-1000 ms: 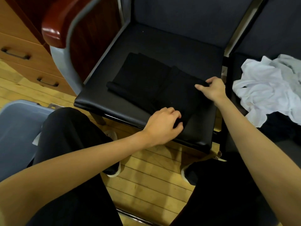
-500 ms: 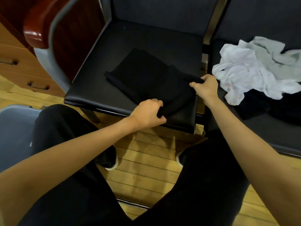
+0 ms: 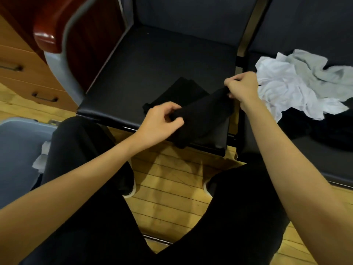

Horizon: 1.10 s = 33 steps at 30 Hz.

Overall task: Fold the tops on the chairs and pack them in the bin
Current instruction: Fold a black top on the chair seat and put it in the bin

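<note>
A black top [image 3: 200, 109] lies partly folded on the black chair seat [image 3: 156, 60] in front of me. My left hand [image 3: 162, 123] pinches its near corner and my right hand [image 3: 242, 87] grips its right corner; both lift that end above the seat. The far part of the top still rests flat on the seat. A crumpled white top [image 3: 282, 90] and a grey top [image 3: 313, 66] lie heaped on the neighbouring chair seat [image 3: 315, 159] to the right, over dark cloth. The grey bin [image 3: 17, 146] stands at the left by my knee.
A chair with a red-brown armrest [image 3: 47, 33] stands at the left, before a wooden drawer unit [image 3: 23, 77]. A bit of white cloth [image 3: 41, 159] shows in the bin. My dark-trousered legs fill the lower frame above a wooden floor [image 3: 172, 184].
Both hands have raised the right end of the black top off the seat and carried it leftward over the rest; the flat part now looks shorter.
</note>
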### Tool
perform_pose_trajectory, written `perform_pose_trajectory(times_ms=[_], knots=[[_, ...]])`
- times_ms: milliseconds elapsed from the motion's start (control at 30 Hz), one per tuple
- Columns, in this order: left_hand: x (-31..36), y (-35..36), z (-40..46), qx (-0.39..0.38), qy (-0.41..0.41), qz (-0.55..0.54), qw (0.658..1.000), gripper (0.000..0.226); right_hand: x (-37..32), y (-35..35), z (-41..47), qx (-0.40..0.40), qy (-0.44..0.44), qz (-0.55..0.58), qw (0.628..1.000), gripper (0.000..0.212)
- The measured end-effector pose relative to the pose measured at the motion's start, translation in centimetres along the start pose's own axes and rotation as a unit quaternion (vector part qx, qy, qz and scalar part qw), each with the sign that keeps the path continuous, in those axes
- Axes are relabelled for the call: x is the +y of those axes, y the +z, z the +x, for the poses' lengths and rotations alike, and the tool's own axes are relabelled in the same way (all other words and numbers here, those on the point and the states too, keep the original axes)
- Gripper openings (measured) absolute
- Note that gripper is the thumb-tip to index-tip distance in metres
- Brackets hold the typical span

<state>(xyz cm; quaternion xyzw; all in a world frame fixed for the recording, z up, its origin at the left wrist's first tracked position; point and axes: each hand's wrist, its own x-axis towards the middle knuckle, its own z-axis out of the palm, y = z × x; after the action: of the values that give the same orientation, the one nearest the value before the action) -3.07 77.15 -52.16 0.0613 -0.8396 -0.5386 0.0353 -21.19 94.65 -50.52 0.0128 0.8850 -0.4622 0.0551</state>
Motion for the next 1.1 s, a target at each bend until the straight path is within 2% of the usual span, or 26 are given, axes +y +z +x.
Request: perform_pose_trajectory(times_ms=[100,200,333,433,500,567,633,700,767,833,900,967,1100], knots=[[-1.2,-1.5,1.1,0.075,-0.070,-0.043,0.994,0.027,-2.4,2.4,2.2,-0.024,0.037,0.028,0.999,0.012],[-2.4,-2.7,2.2,0.128,-0.127,-0.069,0.981,0.019,-4.2,5.2,4.0,-0.043,0.053,0.035,0.997,0.018],[-5.0,-3.8,4.1,0.174,-0.181,-0.055,0.966,0.021,-5.1,8.6,5.2,-0.065,0.067,0.024,0.995,0.018],[-6.9,-4.1,5.0,0.194,-0.213,0.000,0.958,0.029,-4.1,10.1,5.8,-0.088,0.094,0.048,0.991,0.031],[-7.7,-4.1,5.2,0.213,-0.218,0.047,0.951,0.031,-3.1,10.6,6.1,-0.077,0.062,0.015,0.995,0.026],[-7.8,-4.0,5.0,0.232,-0.221,0.083,0.944,0.032,-2.0,10.7,6.1,-0.031,-0.009,-0.056,0.998,0.025],[-7.5,-3.8,4.5,0.253,-0.227,0.105,0.935,0.035,-1.1,10.4,5.9,0.003,-0.076,-0.136,0.988,0.031],[-7.1,-3.3,4.0,0.264,-0.276,0.101,0.919,0.039,0.1,10.2,5.9,-0.014,-0.097,-0.185,0.978,0.042],[-6.5,-2.5,3.5,0.247,-0.392,0.055,0.884,0.051,1.2,10.3,6.0,-0.057,-0.079,-0.205,0.974,0.054],[-5.7,-1.5,3.0,0.232,-0.478,-0.075,0.844,0.063,1.8,10.6,5.8,-0.072,-0.065,-0.207,0.973,0.061],[-5.3,-0.2,2.3,0.238,-0.499,-0.185,0.812,0.068,2.0,10.8,5.2,-0.069,-0.067,-0.204,0.974,0.062],[-5.0,0.9,1.8,0.248,-0.499,-0.241,0.795,0.071,2.0,11.1,4.3,-0.077,-0.084,-0.219,0.969,0.060],[-4.7,2.4,0.9,0.274,-0.472,-0.298,0.783,0.079,2.5,11.1,2.0,-0.082,-0.102,-0.230,0.964,0.056]])
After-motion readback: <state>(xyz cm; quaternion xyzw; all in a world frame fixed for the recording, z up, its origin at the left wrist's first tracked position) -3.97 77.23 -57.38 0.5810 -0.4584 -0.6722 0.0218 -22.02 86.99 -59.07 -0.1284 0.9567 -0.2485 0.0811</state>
